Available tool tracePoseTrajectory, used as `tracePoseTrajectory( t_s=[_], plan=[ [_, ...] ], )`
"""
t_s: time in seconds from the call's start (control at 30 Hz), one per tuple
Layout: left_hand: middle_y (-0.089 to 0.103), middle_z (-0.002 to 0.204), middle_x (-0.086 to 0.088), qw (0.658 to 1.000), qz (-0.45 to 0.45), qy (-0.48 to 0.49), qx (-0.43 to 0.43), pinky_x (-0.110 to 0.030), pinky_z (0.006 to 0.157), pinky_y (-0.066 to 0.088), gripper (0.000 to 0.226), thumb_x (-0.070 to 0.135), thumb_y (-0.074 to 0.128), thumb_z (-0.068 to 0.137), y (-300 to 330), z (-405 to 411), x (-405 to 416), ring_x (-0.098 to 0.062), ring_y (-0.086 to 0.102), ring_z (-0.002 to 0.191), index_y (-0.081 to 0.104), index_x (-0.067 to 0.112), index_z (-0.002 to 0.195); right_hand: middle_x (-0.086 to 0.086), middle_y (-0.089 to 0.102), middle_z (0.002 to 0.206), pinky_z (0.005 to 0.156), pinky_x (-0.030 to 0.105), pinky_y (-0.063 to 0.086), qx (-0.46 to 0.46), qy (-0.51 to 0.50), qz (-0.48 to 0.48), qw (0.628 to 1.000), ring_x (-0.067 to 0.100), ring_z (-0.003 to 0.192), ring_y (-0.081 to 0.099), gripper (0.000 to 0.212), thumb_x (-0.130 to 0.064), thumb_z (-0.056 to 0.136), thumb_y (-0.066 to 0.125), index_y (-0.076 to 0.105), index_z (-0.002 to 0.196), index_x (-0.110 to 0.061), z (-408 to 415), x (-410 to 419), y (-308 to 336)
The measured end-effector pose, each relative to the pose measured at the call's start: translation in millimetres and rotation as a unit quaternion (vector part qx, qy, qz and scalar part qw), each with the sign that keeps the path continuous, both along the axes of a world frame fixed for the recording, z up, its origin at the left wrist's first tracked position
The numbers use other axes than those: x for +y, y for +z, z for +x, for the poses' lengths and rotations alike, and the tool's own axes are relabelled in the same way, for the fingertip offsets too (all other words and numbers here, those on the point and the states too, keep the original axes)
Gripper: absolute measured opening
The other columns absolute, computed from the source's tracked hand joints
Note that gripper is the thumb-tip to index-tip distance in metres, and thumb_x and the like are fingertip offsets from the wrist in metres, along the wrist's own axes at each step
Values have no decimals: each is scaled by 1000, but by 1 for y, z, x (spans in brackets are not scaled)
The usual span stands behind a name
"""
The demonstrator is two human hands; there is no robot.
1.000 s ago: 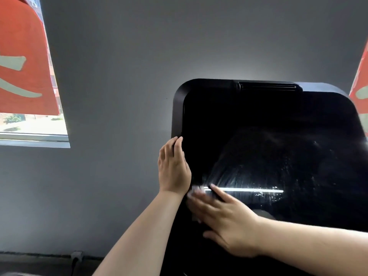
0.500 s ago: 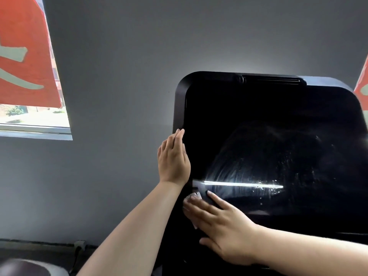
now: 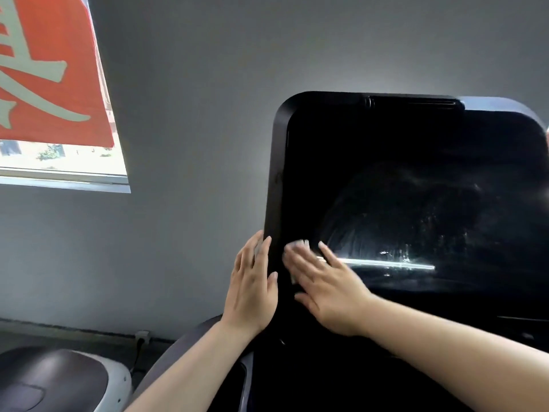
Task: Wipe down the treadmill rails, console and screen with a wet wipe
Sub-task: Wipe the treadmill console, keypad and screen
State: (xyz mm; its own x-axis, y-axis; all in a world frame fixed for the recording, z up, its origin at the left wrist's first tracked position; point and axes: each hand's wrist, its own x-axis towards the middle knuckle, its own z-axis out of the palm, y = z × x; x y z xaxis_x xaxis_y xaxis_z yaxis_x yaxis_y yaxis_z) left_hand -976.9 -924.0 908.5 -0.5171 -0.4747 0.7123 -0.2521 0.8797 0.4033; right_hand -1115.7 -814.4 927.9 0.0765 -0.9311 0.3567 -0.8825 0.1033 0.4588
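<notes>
The treadmill's big black screen fills the right half of the head view, with wet streaks and a bright reflected line across its lower part. My left hand rests on the screen's left edge, fingers straight along the frame. My right hand lies flat on the glass near the lower left corner, fingers spread. It presses a white wet wipe, which only peeks out past the fingertips. The hand looks motion-blurred.
A grey wall stands behind the screen. A window with a red banner is at upper left. A dark and white motor cover sits at lower left, and a grey curved support rises beneath my left forearm.
My right hand with the wipe has slid up the glass towards the bright reflected line. The view has tilted down, and the screen now sits lower in it. My left hand keeps its place on the frame.
</notes>
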Motion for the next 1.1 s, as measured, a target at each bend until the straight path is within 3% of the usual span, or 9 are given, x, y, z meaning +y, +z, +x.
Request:
tracePoseTrajectory(
  t_s=[0.17,0.3,0.43,0.57,0.73,0.83,0.9,0.97,1.1],
  plan=[
    [6,154,3,997,31,-14,-68,-5,103,-9,65,6,48,92,-15,7,15,-14,7,143,16,10,148,-2,42,147,111,46,16,62,115,132,983,13,139,33,61,-47,90,33,42,142,-16,2,44,-27],
    [5,149,14,992,84,-35,-82,2,99,-9,66,0,44,92,-18,8,20,-9,7,144,12,11,149,1,49,142,110,47,16,32,-28,62,997,12,132,44,60,-44,89,29,48,138,-15,-18,19,16],
    [14,155,7,987,135,-40,-77,2,99,0,65,-10,37,89,-9,10,19,-9,15,143,21,12,147,0,14,158,114,44,-11,-103,-110,-19,988,12,143,1,74,-48,87,5,19,151,-14,11,-1,5],
    [15,155,7,985,148,-35,-76,-7,106,6,65,-12,33,88,-7,12,22,-9,16,142,23,12,147,4,45,145,111,46,17,-80,-38,49,995,17,138,35,63,-45,87,31,48,138,-11,44,23,-46],
    [-2,155,12,980,158,-43,-111,-8,104,4,69,9,47,95,-8,12,29,-8,8,144,7,15,150,0,43,146,110,48,17,-22,-50,33,998,12,135,39,62,-44,89,28,42,142,-14,-5,42,-15],
    [-11,157,9,976,150,-37,-156,-19,112,9,83,23,56,92,-4,13,33,-10,7,144,-3,16,150,-2,2,158,110,42,-21,-73,-167,-40,982,7,144,-1,69,-49,89,-2,0,149,-16,-24,30,13],
    [-12,157,6,974,140,-25,-175,-24,115,10,87,22,59,91,-2,14,35,-13,7,145,-4,14,150,-8,-26,150,107,39,-29,-150,-208,-74,964,6,139,-24,62,-48,90,-8,-21,144,-19,-11,17,10],
    [-11,157,3,974,139,-18,-180,-25,115,9,87,17,59,90,0,14,37,-13,6,145,-4,12,149,-4,-11,157,113,41,-19,-205,-171,-81,960,12,145,-13,65,-46,95,6,-7,150,-14,16,10,-5],
    [-8,158,3,975,119,7,-189,-24,115,8,85,20,58,90,2,16,38,-12,3,145,-2,12,150,3,47,144,109,46,19,-71,-29,45,996,16,136,38,64,-46,86,31,49,138,-12,28,38,-39]
  ],
)
